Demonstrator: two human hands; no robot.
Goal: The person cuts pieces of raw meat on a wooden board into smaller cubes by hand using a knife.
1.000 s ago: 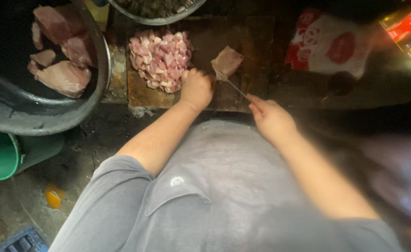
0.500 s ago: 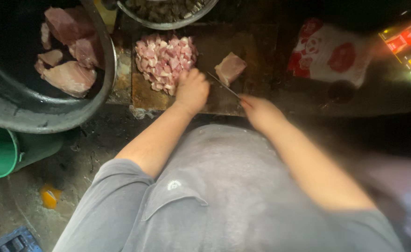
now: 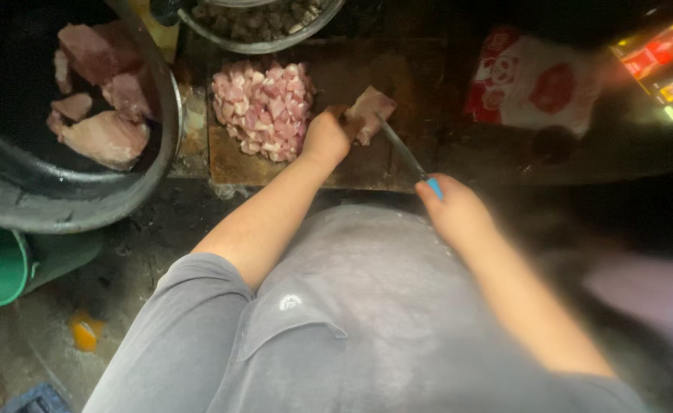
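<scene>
left grip (image 3: 327, 138): my fingers are curled down on the meat slab (image 3: 371, 113), pinning it to the cutting board (image 3: 351, 164)

right grip (image 3: 452, 210): wrapped round a knife (image 3: 402, 153) with a blue handle, blade angled up to the slab's near edge

diced pile (image 3: 264, 107): pink cubes heaped just left of my left grip, on the same board

big dark basin (image 3: 84, 206): far left, a few large raw chunks (image 3: 99, 138) inside

metal bowl (image 3: 264, 34): top edge, behind the board

red-and-white bag (image 3: 535, 88): right of the board, well apart

green bucket (image 3: 0, 264): low left, on the floor
</scene>
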